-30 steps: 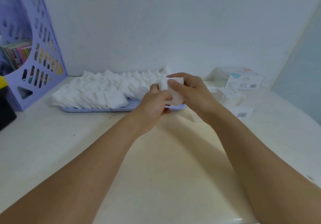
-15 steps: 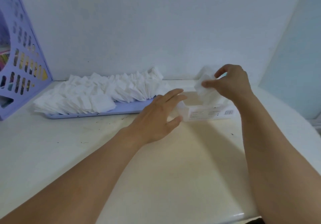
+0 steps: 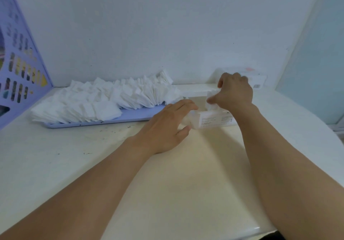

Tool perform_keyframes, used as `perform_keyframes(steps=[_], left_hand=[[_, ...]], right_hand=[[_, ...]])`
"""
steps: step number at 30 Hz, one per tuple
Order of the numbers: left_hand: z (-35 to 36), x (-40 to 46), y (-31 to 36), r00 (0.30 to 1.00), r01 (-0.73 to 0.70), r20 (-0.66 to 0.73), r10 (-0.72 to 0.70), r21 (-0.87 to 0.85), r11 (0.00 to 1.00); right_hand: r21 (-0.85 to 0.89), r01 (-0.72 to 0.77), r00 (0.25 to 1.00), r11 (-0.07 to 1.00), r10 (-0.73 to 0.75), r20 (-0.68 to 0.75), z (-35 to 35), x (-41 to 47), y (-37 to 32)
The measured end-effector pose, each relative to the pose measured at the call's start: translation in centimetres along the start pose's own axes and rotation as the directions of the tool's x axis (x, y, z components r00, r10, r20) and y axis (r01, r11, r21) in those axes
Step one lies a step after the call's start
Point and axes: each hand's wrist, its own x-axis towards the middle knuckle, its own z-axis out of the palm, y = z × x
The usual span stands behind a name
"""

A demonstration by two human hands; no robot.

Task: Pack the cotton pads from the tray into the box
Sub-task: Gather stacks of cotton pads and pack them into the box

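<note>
A lilac tray [image 3: 130, 117] lies along the back of the table, heaped with several white cotton pads [image 3: 104, 100]. To its right stands a small clear box [image 3: 214, 120] with a printed label. My right hand [image 3: 234, 92] hovers over the box's open top and pinches a stack of white pads [image 3: 212, 103], which reaches down into the box. My left hand [image 3: 167, 126] rests with straight fingers against the box's left end, thumb at its front corner.
A lilac perforated file holder [image 3: 22, 68] stands at the far left. A second clear box [image 3: 249, 75] with a barcode sits against the wall behind my right hand. The table's front edge runs at lower right.
My right hand has lowered the stack of pads from above the box down into its opening. My left hand has moved up against the box's left end.
</note>
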Motion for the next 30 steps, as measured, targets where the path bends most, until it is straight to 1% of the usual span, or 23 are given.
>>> perform_keyframes(steps=[2, 4, 6, 10, 13, 14, 15, 16, 17, 18, 19, 20, 21, 22, 23, 24, 25, 27, 30], left_hand=[[0.0, 0.1, 0.0, 1.000, -0.007, -0.001, 0.007, -0.001, 1.000], [0.1, 0.1, 0.0, 1.000, -0.007, -0.003, 0.007, 0.001, 1.000], [0.1, 0.0, 0.0, 1.000, -0.007, -0.010, 0.007, 0.002, 1.000], [0.3, 0.0, -0.1, 1.000, -0.015, -0.010, 0.015, -0.013, 1.000], [0.4, 0.0, -0.1, 1.000, -0.010, -0.004, 0.010, -0.012, 1.000], [0.5, 0.0, -0.2, 1.000, -0.008, -0.006, 0.008, -0.027, 1.000], [0.4, 0.0, -0.2, 1.000, -0.006, -0.016, 0.005, -0.065, 0.998], [0.2, 0.1, -0.2, 0.999, 0.000, -0.037, -0.004, -0.111, 0.994], [-0.1, 0.2, -0.4, 0.996, 0.011, -0.081, -0.023, -0.147, 0.989], [-0.6, 0.3, -0.7, 0.987, 0.033, -0.148, -0.056, -0.159, 0.987], [-1.4, 0.3, -1.0, 0.966, 0.070, -0.238, -0.105, -0.150, 0.986], [-2.3, 0.2, -1.5, 0.927, 0.127, -0.336, -0.165, -0.131, 0.983], [-3.4, -0.1, -2.0, 0.880, 0.192, -0.419, -0.223, -0.115, 0.975], [-4.6, -0.5, -2.6, 0.832, 0.262, -0.477, -0.282, -0.109, 0.959], [-5.9, -1.1, -3.4, 0.795, 0.330, -0.507, -0.334, -0.102, 0.939], [-7.1, -1.9, -4.2, 0.772, 0.397, -0.509, -0.380, -0.081, 0.914], [-8.3, -2.7, -5.2, 0.757, 0.462, -0.496, -0.425, -0.053, 0.885], [-10.3, -4.4, -6.9, 0.728, 0.565, -0.466, -0.503, -0.009, 0.825], [-12.3, -8.4, -8.8, 0.664, 0.682, -0.447, -0.600, 0.033, 0.730]], right_hand=[[-0.106, -0.006, 0.997, 0.994, 0.014, 0.075, 0.5, 0.3, 0.2], [-0.120, -0.041, 0.977, 0.992, 0.064, 0.202, 0.9, 0.5, 0.5], [-0.134, -0.075, 0.951, 0.988, 0.111, 0.287, 1.1, 0.9, 0.7], [-0.171, -0.075, 0.946, 0.982, 0.124, 0.299, 1.2, 1.2, 0.6], [-0.157, -0.072, 0.948, 0.985, 0.117, 0.297, 1.4, 1.2, 0.6], [-0.129, -0.061, 0.958, 0.990, 0.094, 0.271, 1.2, 1.1, 0.4], [-0.088, -0.042, 0.976, 0.995, 0.059, 0.210, 0.7, 0.9, 0.1], [-0.027, -0.014, 0.994, 1.000, 0.017, 0.108, 0.1, 0.5, -0.3], [0.057, 0.039, 0.999, 0.998, -0.037, -0.030, -0.6, -0.1, -1.1], [0.175, 0.116, 0.981, 0.978, -0.085, -0.174, -1.3, -0.9, -2.1], [0.315, 0.198, 0.954, 0.928, -0.109, -0.279, -2.0, -2.1, -3.4], [0.458, 0.270, 0.939, 0.847, -0.126, -0.321, -2.4, -3.4, -4.9], [0.574, 0.302, 0.943, 0.761, -0.151, -0.296, -2.6, -4.7, -6.4], [0.659, 0.292, 0.956, 0.693, -0.194, -0.219, -2.6, -6.0, -8.0], [0.707, 0.266, 0.958, 0.655, -0.258, -0.122, -2.3, -7.2, -9.6], [0.726, 0.246, 0.943, 0.643, -0.331, -0.027, -1.8, -8.1, -11.2], [0.709, 0.250, 0.918, 0.660, -0.395, 0.044, -1.2, -8.6, -12.8], [0.664, 0.284, 0.874, 0.692, -0.472, 0.118, 0.2, -9.1, -15.6], [0.603, 0.278, 0.849, 0.748, -0.485, 0.210, 2.6, -9.3, -19.5]])
